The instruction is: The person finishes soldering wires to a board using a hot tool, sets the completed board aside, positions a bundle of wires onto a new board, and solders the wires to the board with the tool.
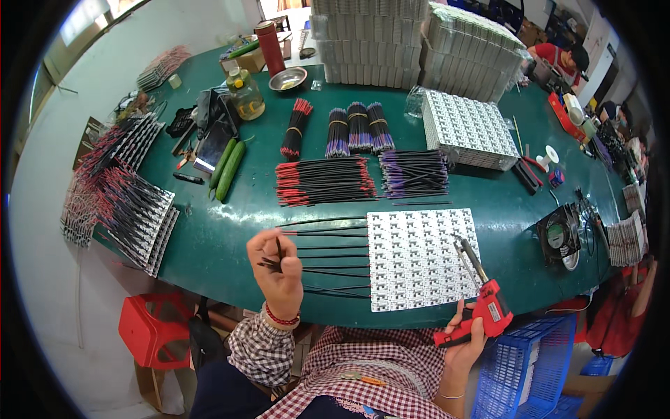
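Note:
My left hand (pixel 277 272) is raised left of the white circuit board panel (pixel 422 260), its fingers curled round a few short black wires. Several black wires (pixel 331 256) run leftward from the panel's left edge, some passing behind that hand. In my right hand (pixel 466 342) is a red soldering gun (pixel 493 311), its metal tip over the panel's right part. Beyond the panel lie rows of loose wires, black with red ends (pixel 326 181) and black with purple ends (pixel 414 174).
Banded wire bundles (pixel 358 128) and stacked panels (pixel 469 129) lie farther back on the green table (pixel 335 314). Two cucumbers (pixel 229 171), a bottle (pixel 246 98) and wired panels (pixel 143 223) are at left. A small fan (pixel 557 234) and pliers (pixel 528 174) are at right.

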Action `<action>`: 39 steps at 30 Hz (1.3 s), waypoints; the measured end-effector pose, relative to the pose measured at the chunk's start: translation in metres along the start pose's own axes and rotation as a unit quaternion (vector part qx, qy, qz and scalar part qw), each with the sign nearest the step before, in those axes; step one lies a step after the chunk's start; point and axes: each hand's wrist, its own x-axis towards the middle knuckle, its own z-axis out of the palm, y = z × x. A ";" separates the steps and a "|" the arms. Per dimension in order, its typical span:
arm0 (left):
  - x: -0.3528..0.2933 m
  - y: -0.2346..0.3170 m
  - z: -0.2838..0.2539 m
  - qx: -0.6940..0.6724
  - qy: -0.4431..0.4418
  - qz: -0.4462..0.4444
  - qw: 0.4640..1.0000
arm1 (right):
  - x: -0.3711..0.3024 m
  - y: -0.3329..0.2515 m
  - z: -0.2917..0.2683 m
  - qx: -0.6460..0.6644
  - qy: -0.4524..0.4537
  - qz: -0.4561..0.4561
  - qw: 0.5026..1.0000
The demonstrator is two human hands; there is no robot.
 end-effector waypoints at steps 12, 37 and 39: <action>-0.007 0.022 0.013 0.172 -0.468 -0.188 0.846 | -0.039 -0.030 -0.007 -0.093 -0.095 0.045 0.990; -0.056 -0.004 0.023 0.255 -0.434 -0.228 0.833 | -0.096 -0.003 -0.040 -0.177 -0.150 0.191 0.954; -0.055 -0.003 0.023 0.252 -0.440 -0.247 0.826 | -0.096 -0.003 -0.039 -0.183 -0.154 0.194 0.951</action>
